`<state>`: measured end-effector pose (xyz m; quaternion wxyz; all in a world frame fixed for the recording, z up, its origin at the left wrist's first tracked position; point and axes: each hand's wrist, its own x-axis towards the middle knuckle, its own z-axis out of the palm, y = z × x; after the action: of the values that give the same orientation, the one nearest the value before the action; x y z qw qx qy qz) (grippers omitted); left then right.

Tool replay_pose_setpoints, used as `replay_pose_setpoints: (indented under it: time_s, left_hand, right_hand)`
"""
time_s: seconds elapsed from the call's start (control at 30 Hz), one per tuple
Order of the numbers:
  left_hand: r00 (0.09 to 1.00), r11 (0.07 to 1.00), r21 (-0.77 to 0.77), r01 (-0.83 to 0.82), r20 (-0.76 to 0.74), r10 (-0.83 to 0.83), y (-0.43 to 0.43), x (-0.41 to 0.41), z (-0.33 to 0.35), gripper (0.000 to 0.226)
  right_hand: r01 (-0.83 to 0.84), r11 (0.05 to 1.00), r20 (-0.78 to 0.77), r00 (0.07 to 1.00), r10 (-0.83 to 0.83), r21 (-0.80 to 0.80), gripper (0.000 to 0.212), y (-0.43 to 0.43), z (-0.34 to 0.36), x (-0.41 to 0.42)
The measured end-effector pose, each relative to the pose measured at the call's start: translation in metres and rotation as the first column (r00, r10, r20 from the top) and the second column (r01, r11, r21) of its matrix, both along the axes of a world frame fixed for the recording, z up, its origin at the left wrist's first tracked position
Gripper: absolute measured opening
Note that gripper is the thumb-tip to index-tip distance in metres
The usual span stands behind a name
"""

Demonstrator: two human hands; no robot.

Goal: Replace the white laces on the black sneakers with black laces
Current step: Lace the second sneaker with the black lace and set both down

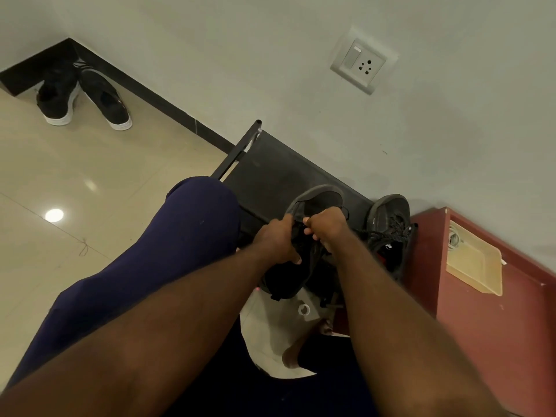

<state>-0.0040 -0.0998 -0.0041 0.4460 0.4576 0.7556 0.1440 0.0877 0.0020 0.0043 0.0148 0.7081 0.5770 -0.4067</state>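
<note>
Navy cloth covers the person's raised leg [186, 236], and a white bag [279, 329] lies low between the two forearms. Just beyond it both hands meet on a dark sneaker [316, 203], which is held above the near edge of a black rack [270, 170]. The left hand [276, 240] grips its side with the fingers curled round it. The right hand [325, 233] has its fingers closed tight at the eyelets; whether they pinch a lace there I cannot tell. A second sneaker [388, 215] stands on the rack just beside, already with black laces [391, 234]. At right is a red cabinet [487, 311] with a beige tray [475, 263] on it. Higher on the wall is a socket [359, 63]. Far in the floor corner lies a pair of black shoes [63, 97] with white soles
</note>
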Motion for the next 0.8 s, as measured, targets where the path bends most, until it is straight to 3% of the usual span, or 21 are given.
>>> replay_pose_setpoints:
  time_s: [0.2,0.33,0.43,0.5,0.6,0.8]
  left_hand:
    - [1.000,1.000,0.020,-0.009,0.015,0.009,-0.003,-0.001,0.000,0.082]
    - [1.000,1.000,0.013,-0.001,0.006,0.000,-0.004,-0.001,0.001,0.080]
    - [1.000,1.000,0.010,-0.002,0.008,0.002,-0.005,0.001,-0.001,0.078]
    - [1.000,1.000,0.031,-0.004,-0.009,0.004,-0.003,0.001,0.000,0.079]
    - [1.000,1.000,0.025,0.001,-0.014,-0.001,0.001,-0.001,0.001,0.080]
    - [1.000,1.000,0.028,-0.006,-0.019,0.007,0.001,-0.001,0.000,0.083]
  right_hand:
    - [-0.040,0.999,0.003,0.999,0.040,0.012,0.025,-0.004,0.001,0.000]
    - [-0.241,0.970,0.111,0.965,0.237,0.033,0.023,-0.008,0.003,0.002]
    - [-0.131,0.991,0.023,0.991,0.132,-0.040,0.023,-0.008,0.012,0.002]
    - [-0.072,0.997,-0.019,0.997,0.073,0.039,0.028,-0.009,0.008,0.002]
    - [-0.077,0.985,-0.037,0.996,0.083,0.153,0.034,-0.015,0.000,0.004]
    - [-0.111,0.989,-0.083,0.989,0.119,0.098,0.028,-0.012,0.005,0.011]
